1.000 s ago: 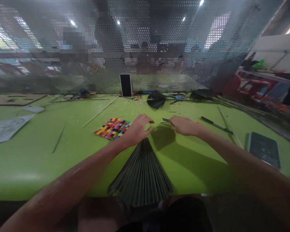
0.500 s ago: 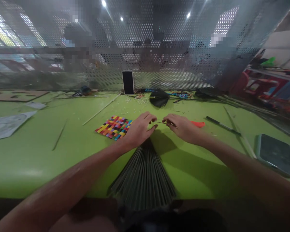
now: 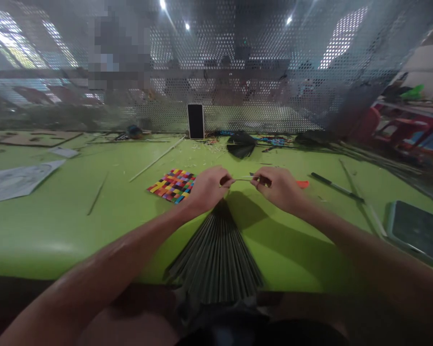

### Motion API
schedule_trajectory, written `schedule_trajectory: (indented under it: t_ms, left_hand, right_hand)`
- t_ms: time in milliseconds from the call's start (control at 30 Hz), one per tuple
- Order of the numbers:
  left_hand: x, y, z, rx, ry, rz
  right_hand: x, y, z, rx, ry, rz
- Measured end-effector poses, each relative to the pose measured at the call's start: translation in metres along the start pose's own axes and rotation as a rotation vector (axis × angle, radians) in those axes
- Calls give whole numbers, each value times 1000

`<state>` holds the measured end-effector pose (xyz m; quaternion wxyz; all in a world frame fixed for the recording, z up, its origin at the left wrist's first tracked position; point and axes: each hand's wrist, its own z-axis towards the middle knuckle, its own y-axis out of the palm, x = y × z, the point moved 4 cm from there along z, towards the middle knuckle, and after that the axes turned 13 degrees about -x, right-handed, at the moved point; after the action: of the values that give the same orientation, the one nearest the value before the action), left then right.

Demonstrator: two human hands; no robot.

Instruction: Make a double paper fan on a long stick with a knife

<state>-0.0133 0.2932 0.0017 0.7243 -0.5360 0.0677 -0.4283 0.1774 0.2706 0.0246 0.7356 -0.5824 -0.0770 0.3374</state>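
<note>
A thin, pale strip or strand (image 3: 243, 180) is stretched between my two hands above the green tabletop. My left hand (image 3: 211, 188) pinches one end of it between thumb and fingertips; my right hand (image 3: 278, 188) pinches the other. Below my left hand lies a dark pleated fan shape (image 3: 220, 252), narrow at the top and spread toward the table's front edge. A multicoloured woven square (image 3: 173, 185) is partly covered by my left hand. Behind my right hand an orange-red object (image 3: 303, 184) shows only in part.
A phone (image 3: 196, 121) stands upright against the perforated metal screen, beside a black fan-like piece (image 3: 241, 144). On the right are a black-handled tool (image 3: 336, 186), a long stick (image 3: 368, 206) and a dark-topped case (image 3: 416, 230). Paper with a drawing (image 3: 23, 180) lies left.
My fingers have closed more tightly on the thin strand, which now runs taut and plainer between them. The whole view has shifted slightly; the things on the table keep their places.
</note>
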Motion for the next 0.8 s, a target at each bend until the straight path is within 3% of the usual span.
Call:
schedule_trajectory:
  t_ms: [800]
  left_hand:
    - [4,0,-4,86,-41,-17]
  right_hand:
    - [-29,23,-14,51,8,110]
